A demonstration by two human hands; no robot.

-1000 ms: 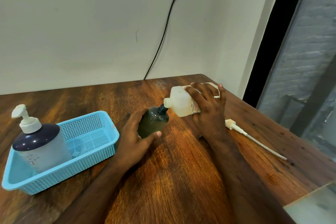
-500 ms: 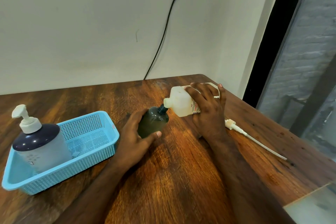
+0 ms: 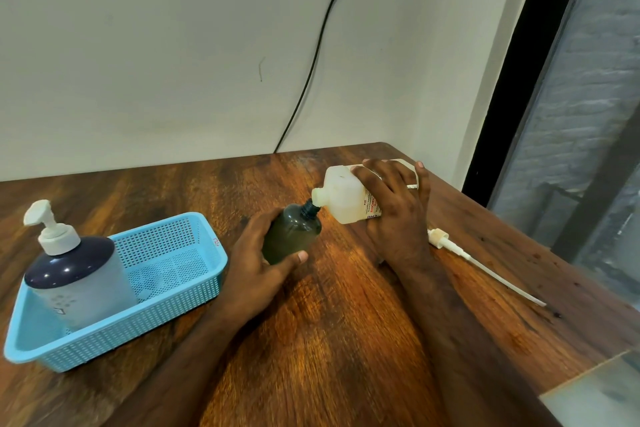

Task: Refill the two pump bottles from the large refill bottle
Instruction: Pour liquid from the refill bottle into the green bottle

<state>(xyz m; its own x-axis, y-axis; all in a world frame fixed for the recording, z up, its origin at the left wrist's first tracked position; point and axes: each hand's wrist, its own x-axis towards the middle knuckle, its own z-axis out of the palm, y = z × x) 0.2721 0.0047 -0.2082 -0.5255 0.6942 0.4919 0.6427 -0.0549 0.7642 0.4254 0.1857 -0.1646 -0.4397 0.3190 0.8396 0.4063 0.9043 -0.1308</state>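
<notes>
My left hand (image 3: 258,260) grips a small dark green bottle (image 3: 291,237) with its pump off and its neck open. My right hand (image 3: 398,210) holds the large white refill bottle (image 3: 341,199) tipped on its side, its spout touching the green bottle's open neck. The removed white pump with its long tube (image 3: 478,262) lies on the wooden table (image 3: 329,340) to the right of my right hand. A second pump bottle (image 3: 74,274), pale with a dark shoulder and a white pump head, stands in the blue basket (image 3: 187,291) at the left.
The table's right edge runs close beside the loose pump tube. A black cable (image 3: 311,62) hangs down the wall behind the table. A pale slab (image 3: 595,392) sits at the front right corner.
</notes>
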